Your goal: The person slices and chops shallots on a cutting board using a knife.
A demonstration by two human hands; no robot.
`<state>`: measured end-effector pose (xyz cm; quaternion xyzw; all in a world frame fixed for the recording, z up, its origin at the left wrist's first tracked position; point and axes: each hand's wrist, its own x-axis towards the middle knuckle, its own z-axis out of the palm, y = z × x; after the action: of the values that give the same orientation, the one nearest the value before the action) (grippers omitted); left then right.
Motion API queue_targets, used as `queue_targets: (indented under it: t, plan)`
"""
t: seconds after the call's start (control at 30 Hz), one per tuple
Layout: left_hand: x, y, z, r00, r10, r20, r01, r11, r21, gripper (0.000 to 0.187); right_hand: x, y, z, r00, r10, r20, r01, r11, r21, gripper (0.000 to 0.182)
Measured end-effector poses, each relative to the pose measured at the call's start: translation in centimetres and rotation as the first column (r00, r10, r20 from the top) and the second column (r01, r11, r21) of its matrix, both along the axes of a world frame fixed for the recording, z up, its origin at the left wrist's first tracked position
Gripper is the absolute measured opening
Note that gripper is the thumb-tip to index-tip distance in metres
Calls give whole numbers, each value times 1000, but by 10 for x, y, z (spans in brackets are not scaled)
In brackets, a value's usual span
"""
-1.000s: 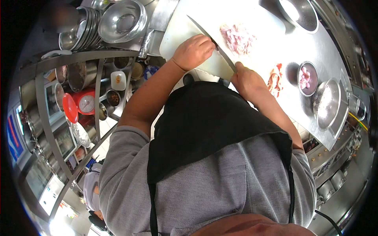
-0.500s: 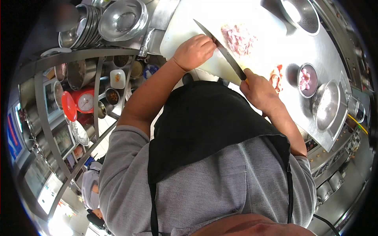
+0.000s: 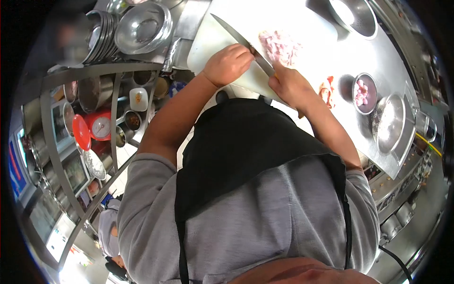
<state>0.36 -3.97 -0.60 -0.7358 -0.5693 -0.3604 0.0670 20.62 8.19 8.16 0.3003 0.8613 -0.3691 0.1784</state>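
My right hand is wrapped round the handle of a long knife, whose blade slants up and left across the white cutting board. My left hand is closed beside the blade, fingertips pinched at a small dark reddish piece too little to name. Beyond the blade lies a heap of sliced pale pink pieces, which look like shallots. Reddish peelings or scraps lie to the right of my right hand.
A metal bowl of whole pink bulbs stands on the right, beside a perforated strainer. Another metal bowl is at the top right. Stacked bowls and a shelf rack with a red scale fill the left. Another person is lower left.
The knife has slid forward, up and to the left, with my right hand following it closer to my left hand. My left hand has barely shifted; the whole view moved slightly.
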Motion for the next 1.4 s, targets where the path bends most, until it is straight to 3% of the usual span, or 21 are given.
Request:
queue_targets:
  t: [0.07,0.13,0.23,0.27,0.33,0.47,0.53,0.57,0.63,0.67,0.77,0.9,1.07,1.17,1.23,1.4]
  plan:
    - [-6,-5,-1,1000,23,-16,-23,1000,1,16,2,5,2,994,37,-101,-34,999,30,31]
    - [-10,-13,11,998,41,38,-39,998,-58,16,11,5,16,986,-95,-139,111,987,115,31]
    - [-4,-4,9,940,199,276,-204,979,-9,16,33,12,18,981,-107,-160,151,944,293,32]
    - [-4,-4,10,906,267,328,-277,961,-18,17,42,12,14,975,-90,-205,167,903,396,33]
    - [-9,-4,15,860,334,386,-377,925,39,19,56,14,8,966,-67,-250,176,879,443,35]
    - [-17,-10,53,870,314,381,-376,921,100,20,77,12,-4,965,-44,-260,190,799,570,37]
    - [-22,-6,86,937,267,224,-243,961,-132,29,82,14,-13,909,65,-411,222,759,612,36]
    - [-24,0,91,939,266,219,-242,961,-129,29,82,14,-13,907,65,-415,226,758,612,36]
    - [-27,15,95,976,115,-186,-165,946,-279,51,79,16,-11,885,135,-445,203,749,631,33]
    - [-25,19,94,975,115,-192,-166,946,-277,51,78,18,-8,883,135,-450,206,748,630,33]
    - [-10,31,85,928,11,-373,-186,880,-437,79,72,24,-2,860,219,-460,145,761,633,31]
    - [1,46,71,945,4,-328,-151,893,-424,83,67,31,1,845,303,-441,84,739,669,27]
    - [3,70,64,953,53,-298,-210,823,-528,84,76,44,-12,838,347,-421,43,727,685,17]
    - [-6,89,61,934,45,-355,-236,822,-518,82,84,40,-11,832,371,-411,-6,748,663,17]
    - [-14,104,57,877,124,-463,-327,861,-389,75,91,36,-4,851,349,-391,-41,788,614,17]
    - [42,171,102,939,-30,-343,-30,986,-167,50,114,27,-4,898,186,-398,38,869,493,20]
